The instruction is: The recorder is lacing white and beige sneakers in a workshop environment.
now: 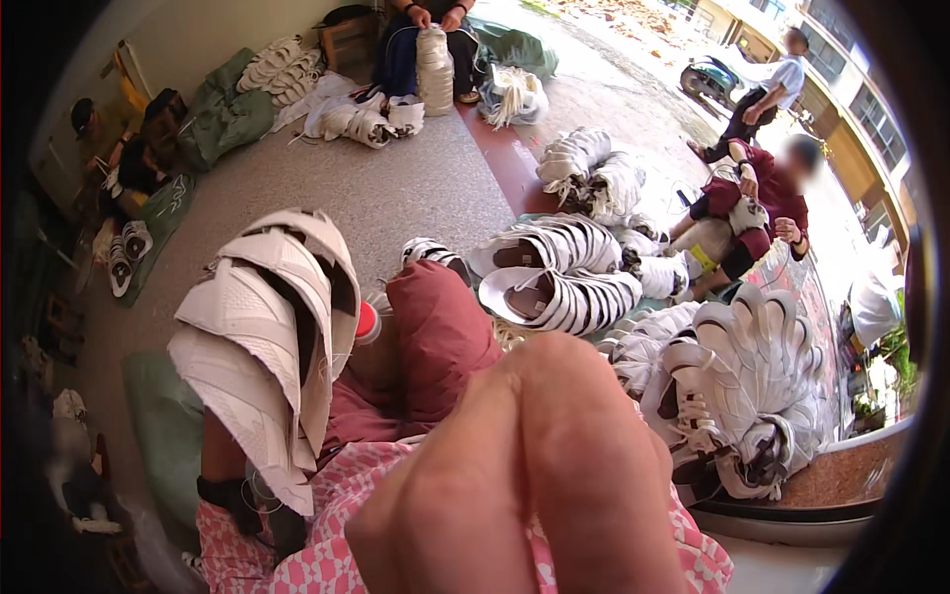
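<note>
A tall stack of white shoe uppers (267, 337) stands up at the left, slipped over my left arm. My left hand is hidden inside it; only the forearm with a black wristband (223, 490) shows below. My right hand (524, 475) fills the lower middle, very close to the camera. Its fingers lie together and nothing shows in them. My knee in dark red trousers (440, 337) lies between the two arms, above a pink patterned cloth (336, 485).
Rows of white uppers (559, 272) lie on the floor ahead, with a bigger heap (742, 386) at the right. One person sits at the back holding a stack (435, 59). Another sits at the right (752, 208), and a third walks beyond (767, 94). Green sacks (223, 114) lie back left.
</note>
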A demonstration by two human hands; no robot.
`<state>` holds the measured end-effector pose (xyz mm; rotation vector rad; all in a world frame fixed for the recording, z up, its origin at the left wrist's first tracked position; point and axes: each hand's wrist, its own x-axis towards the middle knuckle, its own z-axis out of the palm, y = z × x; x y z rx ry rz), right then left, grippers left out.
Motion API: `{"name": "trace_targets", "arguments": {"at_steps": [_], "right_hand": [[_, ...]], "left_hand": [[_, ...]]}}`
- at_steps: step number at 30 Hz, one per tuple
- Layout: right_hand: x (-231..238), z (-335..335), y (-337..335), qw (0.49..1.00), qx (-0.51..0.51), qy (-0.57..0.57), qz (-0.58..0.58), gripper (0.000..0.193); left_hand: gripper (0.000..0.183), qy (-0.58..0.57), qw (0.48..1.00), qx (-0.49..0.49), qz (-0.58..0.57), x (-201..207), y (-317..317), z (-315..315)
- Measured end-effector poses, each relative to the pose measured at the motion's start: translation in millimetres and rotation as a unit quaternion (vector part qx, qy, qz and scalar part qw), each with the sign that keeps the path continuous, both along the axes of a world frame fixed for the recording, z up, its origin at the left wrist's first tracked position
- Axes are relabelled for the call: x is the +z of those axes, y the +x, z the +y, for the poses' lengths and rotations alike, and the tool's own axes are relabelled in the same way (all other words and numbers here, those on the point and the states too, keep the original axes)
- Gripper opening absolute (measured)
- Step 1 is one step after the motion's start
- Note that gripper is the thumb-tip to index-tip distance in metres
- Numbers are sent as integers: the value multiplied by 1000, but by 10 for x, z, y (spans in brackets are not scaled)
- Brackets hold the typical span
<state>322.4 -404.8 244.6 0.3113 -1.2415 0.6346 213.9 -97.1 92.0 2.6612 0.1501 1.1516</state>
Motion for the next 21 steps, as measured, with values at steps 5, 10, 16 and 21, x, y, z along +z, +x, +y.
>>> {"name": "trace_targets", "arguments": {"at_steps": [5,10,16,21], "right_hand": [[28,78,-295,993,32,96,59,23],[71,204,-468,964,103,210,130,20],[-175,-17,-186,986,125,96,-60,17],[106,73,-778,942,148,131,273,13]], "left_hand": [[51,-24,998,-49,18,-109,191,-156],[51,-53,995,-75,38,-210,198,-221],[51,-92,991,-82,50,-387,80,-286],[51,-130,987,-89,36,-577,151,-369]]}}
